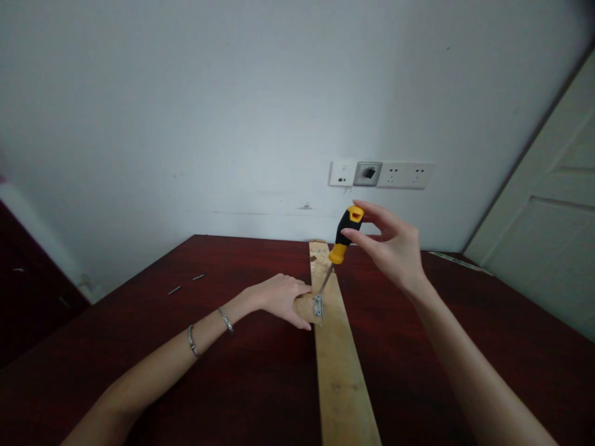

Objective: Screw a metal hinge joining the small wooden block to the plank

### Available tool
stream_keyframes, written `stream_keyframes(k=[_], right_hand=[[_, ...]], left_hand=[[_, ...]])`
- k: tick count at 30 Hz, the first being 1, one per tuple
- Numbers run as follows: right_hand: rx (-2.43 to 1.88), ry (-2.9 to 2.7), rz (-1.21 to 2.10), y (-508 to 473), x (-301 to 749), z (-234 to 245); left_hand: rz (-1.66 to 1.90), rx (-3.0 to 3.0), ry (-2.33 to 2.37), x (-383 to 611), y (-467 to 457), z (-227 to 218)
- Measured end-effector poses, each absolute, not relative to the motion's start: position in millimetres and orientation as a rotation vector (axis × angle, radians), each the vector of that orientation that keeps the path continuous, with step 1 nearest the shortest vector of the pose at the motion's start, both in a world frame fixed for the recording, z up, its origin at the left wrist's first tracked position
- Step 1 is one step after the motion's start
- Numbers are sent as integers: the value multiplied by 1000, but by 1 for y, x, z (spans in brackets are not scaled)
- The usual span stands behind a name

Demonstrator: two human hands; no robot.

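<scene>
A screwdriver (341, 241) with a yellow and black handle is held by its handle in my right hand (390, 244), between thumb and fingers. Its shaft slants down to the left, and the tip meets a small metal bracket (318, 306). This bracket sits where a short wooden piece (304, 308) adjoins the left side of a long wooden board (341, 365). My left hand (283, 300) grips the short wooden piece, thumb on the near side and fingers on the far side. Whether a screw lies under the tip is too small to tell.
Two thin metal screws or nails (186, 284) lie on the dark red table (251, 384) at the left. A white wall with sockets (404, 175) rises behind the table. A thin strip (458, 262) rests near the back right edge, beside a pale door (553, 204).
</scene>
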State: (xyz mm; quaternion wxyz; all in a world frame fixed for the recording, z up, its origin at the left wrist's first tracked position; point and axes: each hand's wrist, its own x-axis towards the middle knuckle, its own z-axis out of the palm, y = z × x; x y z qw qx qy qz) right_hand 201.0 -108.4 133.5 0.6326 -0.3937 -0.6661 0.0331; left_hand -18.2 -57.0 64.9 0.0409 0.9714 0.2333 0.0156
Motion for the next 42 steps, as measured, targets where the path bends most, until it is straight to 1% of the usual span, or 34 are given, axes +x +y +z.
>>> stream_keyframes(k=[27,42], right_hand=[[-877,-1598,19,-108,197,129],[-868,-1623,13,-108,195,126]], left_hand=[[68,3031,782,-15,-54,52],[84,3020,796,-14,-57,56]])
